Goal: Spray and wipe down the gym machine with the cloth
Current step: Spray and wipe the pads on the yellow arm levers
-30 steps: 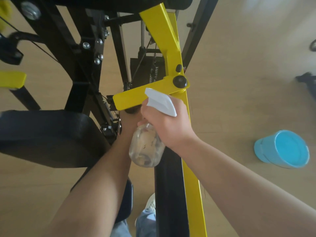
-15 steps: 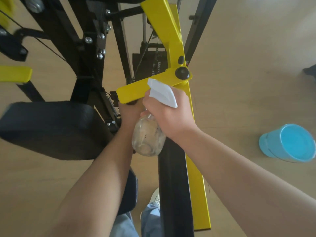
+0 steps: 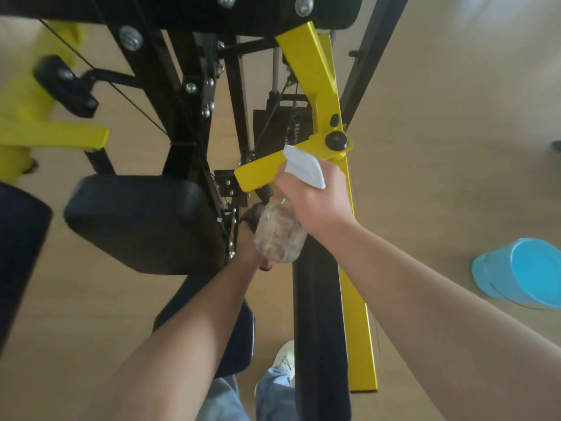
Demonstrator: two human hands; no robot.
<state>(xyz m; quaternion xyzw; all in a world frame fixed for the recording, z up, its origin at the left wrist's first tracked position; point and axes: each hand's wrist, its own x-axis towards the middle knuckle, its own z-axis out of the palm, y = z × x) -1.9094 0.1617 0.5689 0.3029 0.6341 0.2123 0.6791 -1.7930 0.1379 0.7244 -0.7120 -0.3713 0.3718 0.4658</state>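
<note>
Seen from the head camera, the spray bottle (image 3: 279,235) was gripped at its neck by the right hand (image 3: 315,202), the fingers (image 3: 287,185) curled tightly round it just beneath the white trigger head (image 3: 303,170). The nozzle was pointed at the short crosspiece of the yellow arm (image 3: 318,86) of the gym machine (image 3: 179,138), which it nearly touched. The clear body of the bottle was hung tilted below the wrist.

Directly behind the bottle, the left hand (image 3: 249,244) was reached in under the yellow crosspiece, between the black pad (image 3: 142,223) and the black upright bar (image 3: 318,314). A dark cloth (image 3: 253,215) was bunched at the front of that hand, against the machine. One curled fingertip could be made out below the bottle, but how the rest of the fingers were closed on the cloth could not be told, since they were hidden by the bottle.

A blue bucket (image 3: 528,271) was set on the wooden floor (image 3: 440,147), well apart to the right.
</note>
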